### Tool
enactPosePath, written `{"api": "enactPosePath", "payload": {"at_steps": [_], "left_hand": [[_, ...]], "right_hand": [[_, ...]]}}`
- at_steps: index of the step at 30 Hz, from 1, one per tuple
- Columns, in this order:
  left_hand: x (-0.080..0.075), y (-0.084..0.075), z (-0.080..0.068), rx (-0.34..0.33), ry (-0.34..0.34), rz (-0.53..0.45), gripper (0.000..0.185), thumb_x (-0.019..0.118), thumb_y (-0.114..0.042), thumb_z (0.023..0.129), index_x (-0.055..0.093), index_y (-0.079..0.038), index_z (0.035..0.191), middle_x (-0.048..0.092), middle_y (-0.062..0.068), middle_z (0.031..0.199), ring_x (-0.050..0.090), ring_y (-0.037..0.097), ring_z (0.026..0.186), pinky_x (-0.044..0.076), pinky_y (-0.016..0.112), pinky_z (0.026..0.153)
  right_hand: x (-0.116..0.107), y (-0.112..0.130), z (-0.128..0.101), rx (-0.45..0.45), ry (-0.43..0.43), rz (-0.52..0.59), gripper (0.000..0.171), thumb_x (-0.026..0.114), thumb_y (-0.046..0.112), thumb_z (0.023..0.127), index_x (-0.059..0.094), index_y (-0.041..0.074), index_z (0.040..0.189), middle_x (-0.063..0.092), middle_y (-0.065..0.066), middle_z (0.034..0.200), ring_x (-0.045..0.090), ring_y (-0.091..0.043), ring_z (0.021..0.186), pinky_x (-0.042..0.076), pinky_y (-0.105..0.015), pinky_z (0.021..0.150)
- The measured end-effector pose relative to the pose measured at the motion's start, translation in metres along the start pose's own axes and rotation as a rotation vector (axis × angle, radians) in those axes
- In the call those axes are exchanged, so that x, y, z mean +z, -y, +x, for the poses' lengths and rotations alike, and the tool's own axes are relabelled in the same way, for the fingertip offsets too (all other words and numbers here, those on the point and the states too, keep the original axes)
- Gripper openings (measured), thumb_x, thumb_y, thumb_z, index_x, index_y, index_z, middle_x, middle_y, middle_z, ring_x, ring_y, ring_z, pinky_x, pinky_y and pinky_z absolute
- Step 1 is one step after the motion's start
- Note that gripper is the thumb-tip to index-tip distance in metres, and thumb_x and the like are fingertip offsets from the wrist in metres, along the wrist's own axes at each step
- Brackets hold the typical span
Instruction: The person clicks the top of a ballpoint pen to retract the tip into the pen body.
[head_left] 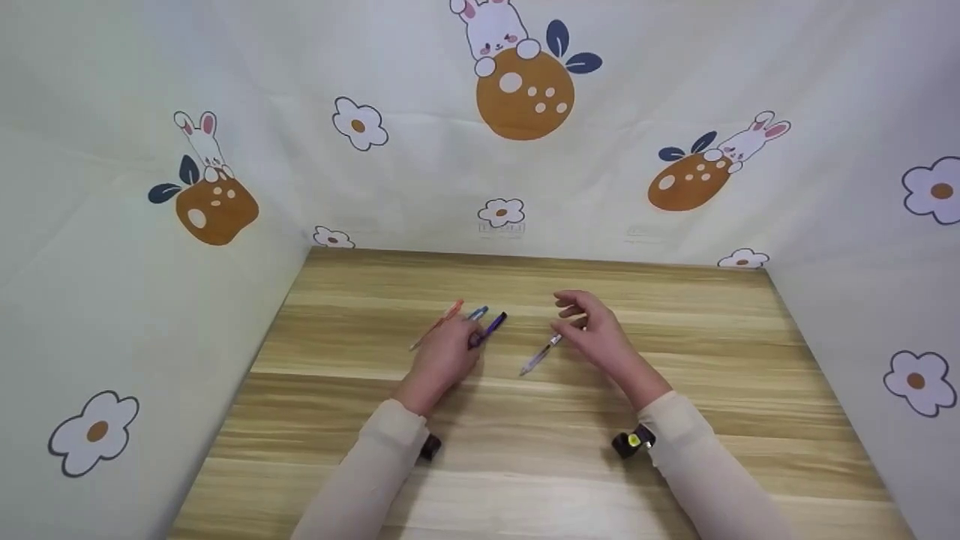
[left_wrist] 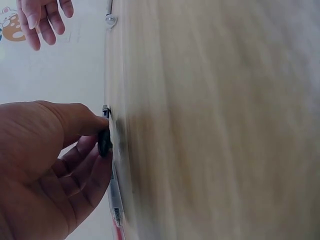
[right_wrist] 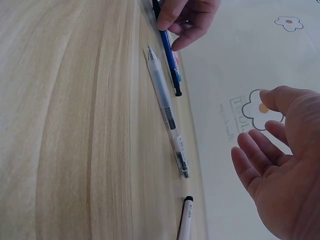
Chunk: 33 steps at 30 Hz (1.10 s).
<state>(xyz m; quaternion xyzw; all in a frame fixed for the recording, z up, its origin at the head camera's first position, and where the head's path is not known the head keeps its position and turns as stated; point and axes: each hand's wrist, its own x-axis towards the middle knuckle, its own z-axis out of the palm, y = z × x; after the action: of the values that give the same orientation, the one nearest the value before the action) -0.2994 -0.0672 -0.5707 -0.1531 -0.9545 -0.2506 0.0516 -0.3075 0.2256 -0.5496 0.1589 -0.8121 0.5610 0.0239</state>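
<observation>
Far left on the wooden bench [head_left: 360, 420]: an orange pen [head_left: 437, 325], lying slantwise, tip toward the near left, its near part passing just beside the left hand [head_left: 444, 356].

Next, that left hand, resting knuckles-up on the bench, fingers [left_wrist: 75, 165] curled over the near end of a dark blue pen [head_left: 491, 327] — thumb and fingertips pinching it, as seen from the left wrist, where a dark cap [left_wrist: 104, 142] sits between thumb and fingers. A lighter blue pen [head_left: 478, 313] poking out just beyond the hand, between the orange one and the dark blue one; whether the hand touches it, impossible to tell.

Further right, lying free on the bench between the two hands: a clear pen [head_left: 541, 354], slanted, apart from the left hand and just below the right hand [head_left: 592, 334]. From the right wrist, the same clear barrel [right_wrist: 167, 132] stretched along the wood, with the dark blue pen [right_wrist: 168, 55] beside it under the left hand's fingertips.

Then the right hand, raised slightly over the bench, palm turned inward, fingers [right_wrist: 255, 165] loose and spread — holding nothing, touching nothing.

All round: a pale backdrop printed with rabbits [head_left: 495, 30] and flowers [head_left: 360, 124].
</observation>
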Motion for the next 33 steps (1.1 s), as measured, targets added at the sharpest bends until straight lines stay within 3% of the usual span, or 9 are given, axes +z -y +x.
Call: {"api": "enactPosePath", "payload": {"at_steps": [14, 20, 25, 33], "left_hand": [[-0.0017, 0.0004, 0.0, -0.03, 0.041, 0.018, 0.019, 0.086, -0.01, 0.095, 0.083, -0.013, 0.113, 0.077, 0.003, 0.108, 0.074, 0.025, 0.105, 0.059, 0.05, 0.094], [-0.0017, 0.0014, 0.0009, -0.001, 0.028, 0.01, 0.015, 0.083, -0.007, 0.096, 0.084, -0.011, 0.111, 0.076, 0.003, 0.104, 0.073, 0.023, 0.103, 0.059, 0.05, 0.095], [-0.004, 0.0011, 0.0014, 0.001, 0.023, 0.004, 0.015, 0.082, -0.007, 0.095, 0.083, -0.009, 0.11, 0.075, 0.006, 0.103, 0.072, 0.025, 0.102, 0.059, 0.052, 0.094], [-0.0069, -0.0038, 0.0011, -0.024, 0.018, -0.015, 0.021, 0.083, -0.012, 0.096, 0.081, -0.009, 0.117, 0.075, 0.007, 0.113, 0.073, 0.027, 0.107, 0.059, 0.053, 0.096]], "right_hand": [[-0.0004, 0.0004, -0.0008, 0.008, -0.009, 0.0, 0.045, 0.079, 0.0, 0.101, 0.066, -0.001, 0.144, 0.066, -0.026, 0.136, 0.066, -0.04, 0.122, 0.057, -0.032, 0.094], [-0.002, 0.0022, -0.0018, 0.025, 0.01, -0.019, 0.047, 0.08, 0.009, 0.102, 0.065, 0.002, 0.147, 0.066, -0.019, 0.138, 0.067, -0.038, 0.122, 0.058, -0.035, 0.095], [-0.0031, 0.0019, -0.0009, 0.022, 0.005, -0.025, 0.046, 0.079, 0.005, 0.102, 0.065, 0.001, 0.146, 0.067, -0.019, 0.137, 0.068, -0.041, 0.12, 0.059, -0.03, 0.092], [-0.0069, 0.0, -0.0024, -0.01, 0.009, -0.025, 0.047, 0.08, 0.004, 0.1, 0.066, 0.0, 0.145, 0.067, -0.019, 0.135, 0.065, -0.046, 0.124, 0.058, -0.044, 0.1]]}}
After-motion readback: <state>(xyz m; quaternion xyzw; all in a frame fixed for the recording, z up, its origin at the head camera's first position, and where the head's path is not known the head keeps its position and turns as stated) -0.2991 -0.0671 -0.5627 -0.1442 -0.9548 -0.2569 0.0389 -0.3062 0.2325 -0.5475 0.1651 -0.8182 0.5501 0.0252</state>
